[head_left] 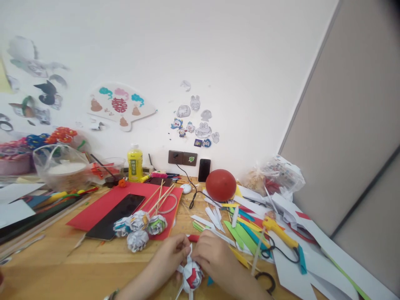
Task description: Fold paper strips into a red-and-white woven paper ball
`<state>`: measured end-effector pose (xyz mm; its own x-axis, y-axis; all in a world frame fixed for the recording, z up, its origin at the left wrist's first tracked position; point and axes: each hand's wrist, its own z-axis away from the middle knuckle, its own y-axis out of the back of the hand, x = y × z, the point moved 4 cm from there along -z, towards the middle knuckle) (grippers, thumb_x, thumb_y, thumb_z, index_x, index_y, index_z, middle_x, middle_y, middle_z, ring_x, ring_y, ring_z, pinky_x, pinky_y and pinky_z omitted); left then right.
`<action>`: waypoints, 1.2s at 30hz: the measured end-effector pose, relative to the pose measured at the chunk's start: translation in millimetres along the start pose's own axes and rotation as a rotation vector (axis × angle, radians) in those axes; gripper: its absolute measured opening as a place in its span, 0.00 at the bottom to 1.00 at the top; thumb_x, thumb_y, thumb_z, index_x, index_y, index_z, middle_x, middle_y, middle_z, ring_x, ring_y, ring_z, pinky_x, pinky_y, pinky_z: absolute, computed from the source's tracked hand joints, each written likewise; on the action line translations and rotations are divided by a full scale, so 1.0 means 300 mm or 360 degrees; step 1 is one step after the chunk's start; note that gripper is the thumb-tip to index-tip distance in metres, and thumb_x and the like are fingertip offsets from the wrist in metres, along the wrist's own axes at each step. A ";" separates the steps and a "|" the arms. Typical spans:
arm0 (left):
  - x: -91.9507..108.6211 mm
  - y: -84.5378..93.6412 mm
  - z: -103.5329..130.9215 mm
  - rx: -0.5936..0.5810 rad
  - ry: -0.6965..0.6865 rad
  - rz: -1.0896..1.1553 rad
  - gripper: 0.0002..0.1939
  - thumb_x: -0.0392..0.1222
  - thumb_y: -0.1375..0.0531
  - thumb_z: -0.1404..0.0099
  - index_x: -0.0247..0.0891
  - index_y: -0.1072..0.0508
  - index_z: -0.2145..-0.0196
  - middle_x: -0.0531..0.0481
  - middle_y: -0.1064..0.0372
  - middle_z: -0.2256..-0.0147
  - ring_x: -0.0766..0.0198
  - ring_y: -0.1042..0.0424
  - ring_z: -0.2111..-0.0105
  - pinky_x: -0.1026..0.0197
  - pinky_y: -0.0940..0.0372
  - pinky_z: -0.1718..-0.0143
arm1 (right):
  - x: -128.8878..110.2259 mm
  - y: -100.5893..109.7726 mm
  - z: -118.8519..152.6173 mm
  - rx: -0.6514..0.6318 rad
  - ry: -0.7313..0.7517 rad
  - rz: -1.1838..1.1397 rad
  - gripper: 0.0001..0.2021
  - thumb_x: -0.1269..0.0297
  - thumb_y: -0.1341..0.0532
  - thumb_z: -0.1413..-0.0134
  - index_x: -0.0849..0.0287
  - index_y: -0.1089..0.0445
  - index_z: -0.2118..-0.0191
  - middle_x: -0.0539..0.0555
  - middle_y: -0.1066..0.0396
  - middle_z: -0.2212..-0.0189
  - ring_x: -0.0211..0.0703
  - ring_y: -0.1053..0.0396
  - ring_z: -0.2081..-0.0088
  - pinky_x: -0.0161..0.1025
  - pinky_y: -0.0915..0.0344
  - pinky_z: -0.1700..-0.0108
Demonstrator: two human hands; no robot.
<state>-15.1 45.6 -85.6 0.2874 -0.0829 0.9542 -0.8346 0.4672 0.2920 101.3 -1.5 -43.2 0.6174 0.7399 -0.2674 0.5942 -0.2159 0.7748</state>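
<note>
Paper flower [192, 277], white with red folds and loose strips, sits pinched between the left hand [170, 254] and right hand [212, 255], both closed on it, low over the wooden desk [78, 266]. Behind it lie four finished paper flowers [139, 227] on thin sticks; right of it, coloured paper strips [243, 233] and a yellow glue gun [278, 231].

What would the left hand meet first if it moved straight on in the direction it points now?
The left hand points up and to the right, toward the right hand. It would probably meet the paper flower that both hands hold, then the right hand's fingers just behind it. Depth is hard to judge here.
</note>
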 end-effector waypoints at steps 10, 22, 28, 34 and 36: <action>0.051 0.010 0.013 0.0249 -0.0341 -0.0460 0.09 0.40 0.53 0.40 0.41 0.41 0.77 0.55 0.38 0.78 0.62 0.37 0.76 0.63 0.44 0.73 | -0.012 0.008 -0.003 0.0022 0.0068 0.0052 0.14 0.68 0.54 0.36 0.60 0.33 0.67 0.55 0.32 0.71 0.41 0.38 0.66 0.36 0.37 0.65; 0.095 0.041 0.029 0.0405 -0.0356 -0.0447 0.08 0.40 0.52 0.42 0.41 0.40 0.78 0.54 0.38 0.79 0.61 0.37 0.75 0.64 0.42 0.72 | -0.037 0.031 -0.009 -0.0014 0.0077 -0.0063 0.12 0.70 0.53 0.37 0.60 0.32 0.58 0.57 0.29 0.66 0.43 0.37 0.63 0.39 0.35 0.61; 0.082 0.049 0.021 0.0416 -0.0354 -0.0415 0.09 0.42 0.51 0.43 0.40 0.38 0.78 0.53 0.36 0.79 0.61 0.36 0.75 0.63 0.41 0.73 | -0.047 0.035 -0.010 0.0037 -0.0131 -0.0189 0.10 0.75 0.48 0.43 0.59 0.32 0.60 0.55 0.30 0.64 0.43 0.36 0.61 0.40 0.37 0.58; 0.094 0.048 0.029 0.0437 -0.0424 -0.0368 0.10 0.44 0.50 0.41 0.40 0.37 0.77 0.53 0.35 0.78 0.61 0.35 0.75 0.63 0.40 0.71 | -0.026 0.026 -0.002 0.0130 -0.0225 -0.0238 0.08 0.72 0.44 0.45 0.57 0.31 0.61 0.54 0.30 0.63 0.44 0.36 0.60 0.41 0.38 0.57; 0.099 0.055 0.032 0.0510 -0.0497 -0.0308 0.08 0.44 0.49 0.41 0.41 0.36 0.75 0.53 0.34 0.76 0.61 0.34 0.73 0.64 0.39 0.69 | -0.009 0.025 0.000 0.0217 -0.0288 -0.0228 0.09 0.70 0.43 0.45 0.55 0.32 0.59 0.54 0.31 0.62 0.44 0.36 0.59 0.41 0.38 0.57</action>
<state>-24.9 42.5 -51.7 0.3381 -0.4245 0.8399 -0.8964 0.1265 0.4248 104.0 -4.9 -36.7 0.5968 0.6458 -0.4762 0.7385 -0.2102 0.6406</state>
